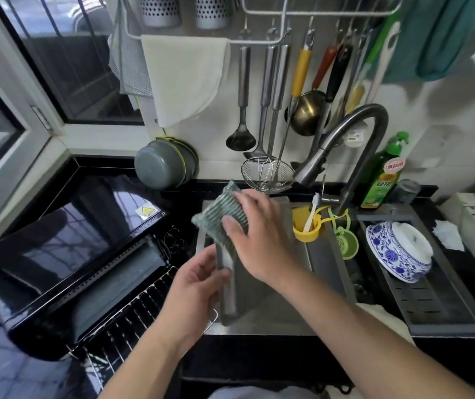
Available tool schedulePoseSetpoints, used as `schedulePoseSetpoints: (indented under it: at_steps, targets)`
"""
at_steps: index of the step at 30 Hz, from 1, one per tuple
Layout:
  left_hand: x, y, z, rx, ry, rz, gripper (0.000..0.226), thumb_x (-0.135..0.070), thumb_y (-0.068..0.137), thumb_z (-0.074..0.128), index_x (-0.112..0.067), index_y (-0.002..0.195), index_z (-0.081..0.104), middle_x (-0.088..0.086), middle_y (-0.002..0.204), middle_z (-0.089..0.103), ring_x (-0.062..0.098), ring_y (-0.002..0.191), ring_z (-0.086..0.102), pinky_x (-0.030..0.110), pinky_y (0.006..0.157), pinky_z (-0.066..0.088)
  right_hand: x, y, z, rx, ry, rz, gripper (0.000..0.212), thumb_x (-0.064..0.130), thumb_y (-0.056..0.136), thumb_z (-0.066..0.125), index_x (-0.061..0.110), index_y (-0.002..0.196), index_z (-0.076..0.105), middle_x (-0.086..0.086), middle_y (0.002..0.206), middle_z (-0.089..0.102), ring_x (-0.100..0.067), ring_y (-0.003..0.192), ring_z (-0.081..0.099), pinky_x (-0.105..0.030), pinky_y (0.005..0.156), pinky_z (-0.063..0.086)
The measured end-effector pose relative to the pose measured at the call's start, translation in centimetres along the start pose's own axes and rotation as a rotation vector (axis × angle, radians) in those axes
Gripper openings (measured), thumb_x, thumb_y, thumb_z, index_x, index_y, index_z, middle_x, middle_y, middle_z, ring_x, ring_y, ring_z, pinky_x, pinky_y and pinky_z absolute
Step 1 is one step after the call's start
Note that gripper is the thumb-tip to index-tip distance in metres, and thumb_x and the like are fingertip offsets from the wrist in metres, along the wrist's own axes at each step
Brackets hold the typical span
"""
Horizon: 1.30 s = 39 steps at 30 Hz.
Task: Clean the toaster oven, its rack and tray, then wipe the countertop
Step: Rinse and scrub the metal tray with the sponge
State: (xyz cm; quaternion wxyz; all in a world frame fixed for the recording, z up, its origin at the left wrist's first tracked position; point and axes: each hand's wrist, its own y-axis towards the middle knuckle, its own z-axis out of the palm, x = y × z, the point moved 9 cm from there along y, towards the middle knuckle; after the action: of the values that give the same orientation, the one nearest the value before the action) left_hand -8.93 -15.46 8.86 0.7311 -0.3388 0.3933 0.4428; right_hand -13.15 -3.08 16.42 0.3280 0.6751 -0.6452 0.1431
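White tiled wall [446, 133]; window [66, 67] left; black surrounds.

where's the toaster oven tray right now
In the head view the tray is centre frame, tilted over the sink, right of the toaster oven. The left hand grips its edge; the right hand presses a green sponge on it.

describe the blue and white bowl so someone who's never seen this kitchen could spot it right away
Start at the curved grey faucet over the sink. Just right of it, a dark drain tray spans the basin, and the bowl lies tipped on its side at the tray's far end. It is the only porcelain piece here, white with blue floral patterning, unlike the plain green strainer and yellow cup nearby.
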Motion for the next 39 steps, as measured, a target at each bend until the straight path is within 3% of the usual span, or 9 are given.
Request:
schedulePoseSetpoints:
  at_steps: [5, 8, 11, 16, 23, 29, 31, 35, 39]
  targets:
    - [-3.8, 0.5, -4.8, -0.318, 0.492, 0.134, 0.023, -0.019, 0.101, 0.063, -0.021, 0.082, 0.077, 0.005, 0.073, 0.072, 0.009, 0.064, 0.059, 0.024, 0.057, 0.047, -0.8, 1.2, -0.9, 0.458, 0.029, -0.023, 0.038, 0.033, 0.102, 0.053, 0.031, 0.14, 0.051, 0.012, 0.133, 0.054, -0.007, 0.123, 0.047, -0.029, 0.1, 0.039]
    - [-5.9, 1.3, -3.0, -0.289, 0.76, 0.267, 0.02, -0.029, 0.094, 0.073, -0.017, 0.078, 0.075, 0.009, 0.071, 0.07, 0.006, 0.062, 0.053, 0.025, 0.056, 0.04, 1.7, 2.4, -0.5, 0.536, 0.094, -0.091, 0.011, 0.039, 0.098, 0.058, 0.03, 0.101, 0.065, 0.011, 0.095, 0.067, -0.003, 0.085, 0.062, -0.024, 0.074, 0.048]
    - [-6.8, 1.7, -1.5, -0.32, 0.858, 0.346, 0.026, -0.012, 0.093, 0.072, -0.026, 0.072, 0.069, -0.016, 0.069, 0.071, -0.004, 0.059, 0.057, 0.013, 0.054, 0.041, 4.1, 3.3, 0.4, 0.544, 0.035, -0.19, 0.025, 0.039, 0.098, 0.058, 0.027, 0.076, 0.058, 0.008, 0.071, 0.061, 0.0, 0.062, 0.055, -0.021, 0.057, 0.04]
    - [-7.0, 1.6, -6.2, -0.518, 0.654, 0.392, 0.036, -0.031, 0.098, 0.067, -0.016, 0.066, 0.067, -0.014, 0.06, 0.057, -0.002, 0.058, 0.045, 0.027, 0.056, 0.037, 0.0, 3.6, -1.2, 0.675, 0.174, -0.065, 0.016, 0.023, 0.097, 0.064, 0.022, 0.112, 0.069, 0.012, 0.103, 0.07, -0.001, 0.092, 0.063, -0.017, 0.082, 0.046]
    - [-6.4, 2.4, -6.1, -0.508, 0.679, 0.348, 0.037, -0.025, 0.104, 0.061, -0.012, 0.07, 0.066, -0.014, 0.058, 0.052, 0.004, 0.058, 0.043, 0.033, 0.059, 0.035, -1.1, 4.3, -0.6, 0.394, 0.025, 0.023, 0.053, 0.057, 0.094, 0.055, 0.017, 0.06, 0.05, 0.002, 0.056, 0.049, -0.013, 0.052, 0.042, -0.031, 0.054, 0.029]
    - [-6.6, 1.9, -6.6, -0.547, 0.619, 0.343, 0.038, -0.027, 0.103, 0.062, -0.012, 0.068, 0.068, -0.015, 0.055, 0.049, 0.003, 0.056, 0.041, 0.03, 0.057, 0.035, -0.3, 2.9, -1.7, 0.698, 0.089, -0.056, 0.013, 0.025, 0.098, 0.063, 0.036, 0.092, 0.065, 0.018, 0.082, 0.064, 0.007, 0.076, 0.059, -0.021, 0.075, 0.045]
    - [-6.5, 1.8, -6.9, -0.564, 0.58, 0.336, 0.043, -0.025, 0.103, 0.062, -0.015, 0.062, 0.063, -0.017, 0.053, 0.046, 0.001, 0.054, 0.038, 0.026, 0.054, 0.033, -1.7, 2.1, -2.2, 0.767, 0.114, 0.002, 0.028, 0.014, 0.096, 0.063, 0.036, 0.113, 0.067, 0.016, 0.1, 0.07, 0.004, 0.093, 0.063, -0.019, 0.086, 0.05]
    - [-6.7, 1.6, -7.3, -0.585, 0.605, 0.333, 0.043, -0.028, 0.104, 0.061, -0.021, 0.062, 0.066, -0.017, 0.053, 0.049, 0.002, 0.055, 0.04, 0.03, 0.057, 0.035, -3.4, 2.3, -2.6, 0.635, -0.054, 0.018, 0.011, 0.034, 0.098, 0.059, 0.032, 0.089, 0.064, 0.012, 0.089, 0.064, -0.005, 0.084, 0.06, -0.027, 0.073, 0.043]
    - [-7.4, 1.4, -7.4, -0.596, 0.596, 0.357, 0.053, -0.026, 0.104, 0.06, -0.026, 0.051, 0.057, -0.017, 0.049, 0.04, 0.002, 0.052, 0.034, 0.021, 0.051, 0.03, -3.6, 2.5, -2.6, 0.457, -0.119, 0.022, 0.043, 0.053, 0.096, 0.053, 0.016, 0.074, 0.06, 0.0, 0.07, 0.059, -0.014, 0.062, 0.052, -0.032, 0.06, 0.039]
